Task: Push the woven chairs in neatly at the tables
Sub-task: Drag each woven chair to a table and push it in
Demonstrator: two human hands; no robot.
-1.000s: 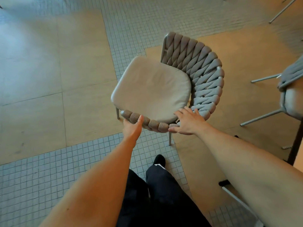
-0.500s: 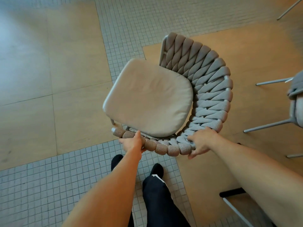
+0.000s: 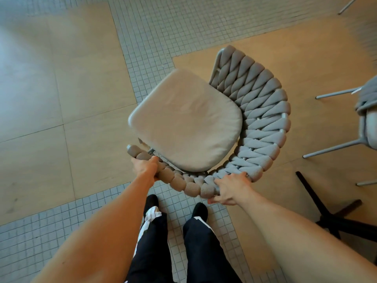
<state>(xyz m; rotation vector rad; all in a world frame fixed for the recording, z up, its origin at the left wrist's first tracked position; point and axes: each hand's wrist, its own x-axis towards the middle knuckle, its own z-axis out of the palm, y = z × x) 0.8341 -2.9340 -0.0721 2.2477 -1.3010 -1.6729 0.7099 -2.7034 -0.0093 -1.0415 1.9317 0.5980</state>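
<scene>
Woven chair (image 3: 255,123) on the floor (image 3: 61,78), straddling tile and wood. Left hand (image 3: 145,167) clenched around the woven rim's near end; right hand (image 3: 231,189) wrapped over the rim farther along. Second chair (image 3: 367,119) at right edge, black bench base (image 3: 326,213) near

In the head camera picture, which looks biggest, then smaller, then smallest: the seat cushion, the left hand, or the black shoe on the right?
1. Seat cushion, by far the largest.
2. Left hand, gripping the woven chair rim.
3. Right black shoe, partly hidden by the trouser leg, so only its toe shows. It looks close in size to the hand; this order is unsure.
</scene>
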